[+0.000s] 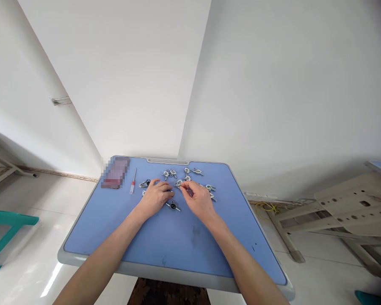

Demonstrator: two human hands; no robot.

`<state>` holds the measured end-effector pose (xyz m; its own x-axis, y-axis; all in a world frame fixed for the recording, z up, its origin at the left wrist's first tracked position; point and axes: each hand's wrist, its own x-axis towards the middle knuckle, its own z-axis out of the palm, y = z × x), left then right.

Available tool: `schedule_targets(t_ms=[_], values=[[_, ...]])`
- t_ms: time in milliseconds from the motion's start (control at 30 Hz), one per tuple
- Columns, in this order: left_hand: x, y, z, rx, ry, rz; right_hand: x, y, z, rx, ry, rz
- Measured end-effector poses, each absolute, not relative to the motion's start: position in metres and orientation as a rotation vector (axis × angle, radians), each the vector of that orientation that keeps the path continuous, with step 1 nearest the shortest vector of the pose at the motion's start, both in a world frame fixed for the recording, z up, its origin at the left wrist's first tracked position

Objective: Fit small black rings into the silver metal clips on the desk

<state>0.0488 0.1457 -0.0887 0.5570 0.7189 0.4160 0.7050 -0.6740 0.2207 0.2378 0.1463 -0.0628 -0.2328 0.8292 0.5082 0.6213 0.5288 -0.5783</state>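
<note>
Several small silvery metal parts lie in loose groups on the blue tabletop (178,245). My left hand (155,197) rests palm down over the left group, fingers bent and a little apart; what lies beneath the palm is hidden. Just below its fingertips sits a part with a black round centre (173,205). With thumb and forefinger together, my right hand (198,199) pinches at a metal part (179,183) in the middle group. Other parts, such as one at the back (197,171) and one to the right (210,187), lie around this hand.
A red and clear screwdriver (132,186) and a pixelated flat object (116,173) lie at the table's left. White walls stand behind. A teal stool (9,220) is on the floor at left; a beige desk frame (346,207) stands at right.
</note>
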Motion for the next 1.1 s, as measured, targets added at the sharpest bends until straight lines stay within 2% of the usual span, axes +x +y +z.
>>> schedule_targets(t_ms=[467,600,767,933,1100], values=[[0.039,0.150,-0.090,2.724,1.585,0.753,0.211,0.142,-0.063,-1.601,-2.384,0.240],[0.044,0.146,-0.084,2.650,1.439,0.842,0.210,0.147,-0.066,-1.571,-2.362,0.328],[0.049,0.143,-0.084,2.643,1.365,0.772,0.220,0.147,-0.056,-1.510,-2.289,0.440],[0.046,0.146,-0.090,2.699,1.435,0.715,0.238,0.134,-0.040,-1.507,-2.511,0.696],[0.041,0.150,-0.093,2.673,1.560,0.746,0.229,0.130,-0.051,-1.604,-2.541,0.497]])
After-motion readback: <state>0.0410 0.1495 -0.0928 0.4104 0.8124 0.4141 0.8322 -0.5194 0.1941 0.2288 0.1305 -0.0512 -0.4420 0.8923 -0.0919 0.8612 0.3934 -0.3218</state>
